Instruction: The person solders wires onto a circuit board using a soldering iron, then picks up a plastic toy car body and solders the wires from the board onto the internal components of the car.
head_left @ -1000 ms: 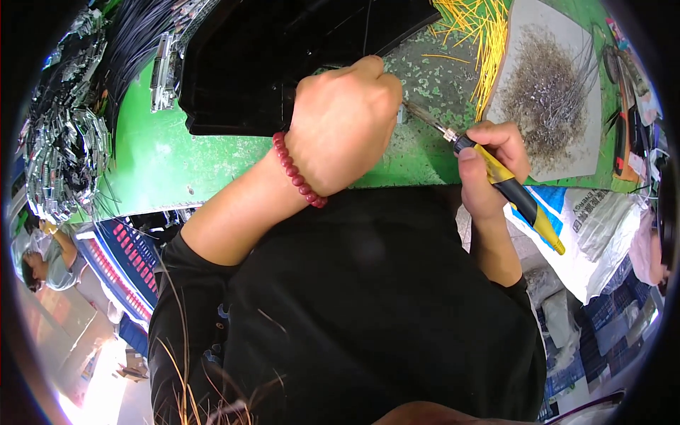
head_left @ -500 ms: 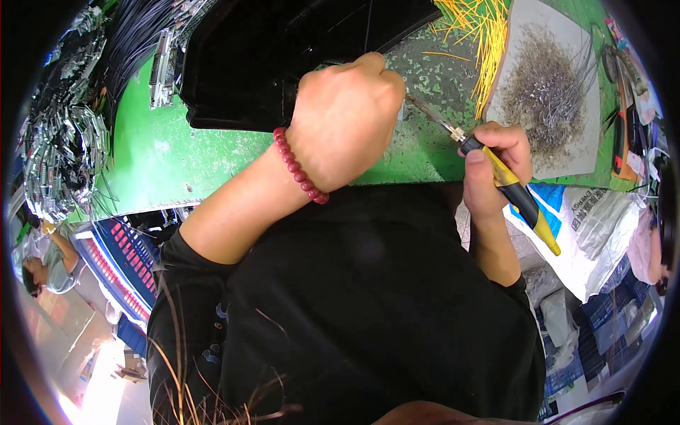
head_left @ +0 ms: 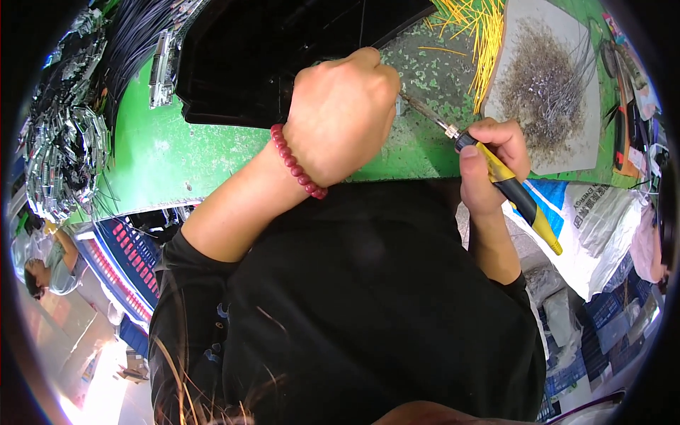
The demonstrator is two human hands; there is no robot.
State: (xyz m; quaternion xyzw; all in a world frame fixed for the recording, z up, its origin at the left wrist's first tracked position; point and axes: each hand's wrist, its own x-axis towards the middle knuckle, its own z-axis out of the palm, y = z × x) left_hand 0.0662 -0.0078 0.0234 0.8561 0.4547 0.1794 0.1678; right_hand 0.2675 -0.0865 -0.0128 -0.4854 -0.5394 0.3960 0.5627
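Holds one iron in the right hand, just near-left of the board, pointing left. Has the left hand curled, back up, farther left of the board, blocking sight of its own grasp; cannot tell what is in it. Around the board: one debris heap on top, uncountable yellow wires along the left edge, one black panel well left.

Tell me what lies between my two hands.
In the head view, the soldering iron's metal shaft crosses that gap over the green worktop, from your right hand toward your left hand.
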